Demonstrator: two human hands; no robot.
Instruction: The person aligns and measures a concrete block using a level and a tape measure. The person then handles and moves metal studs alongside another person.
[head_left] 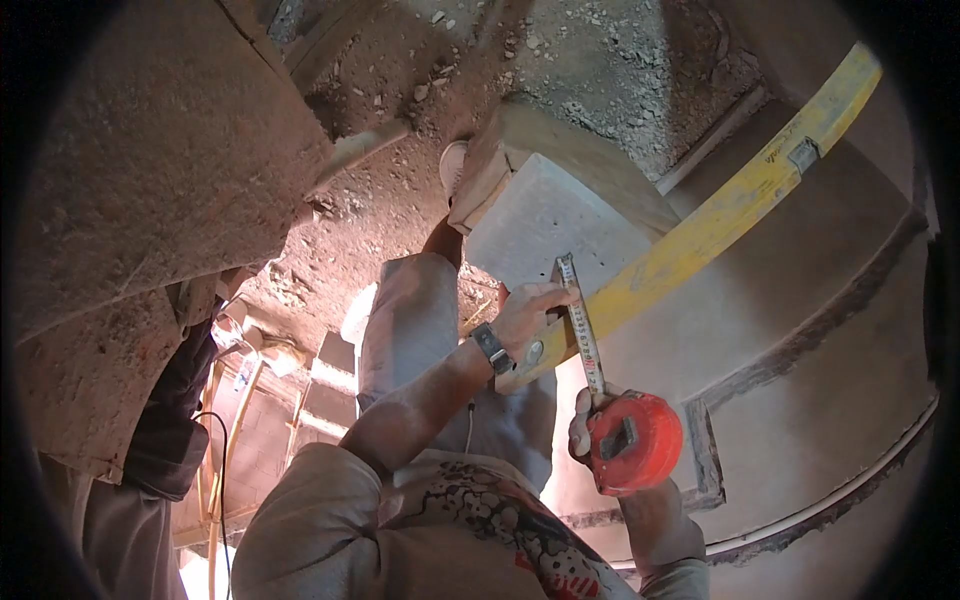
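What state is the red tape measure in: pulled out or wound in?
Pulled out, at least partly: its marked blade runs from the red case in the right hand to the left hand's fingers and beyond.

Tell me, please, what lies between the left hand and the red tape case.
In the head view, the extended tape blade spans from the left hand to the red tape case, crossing the yellow level.
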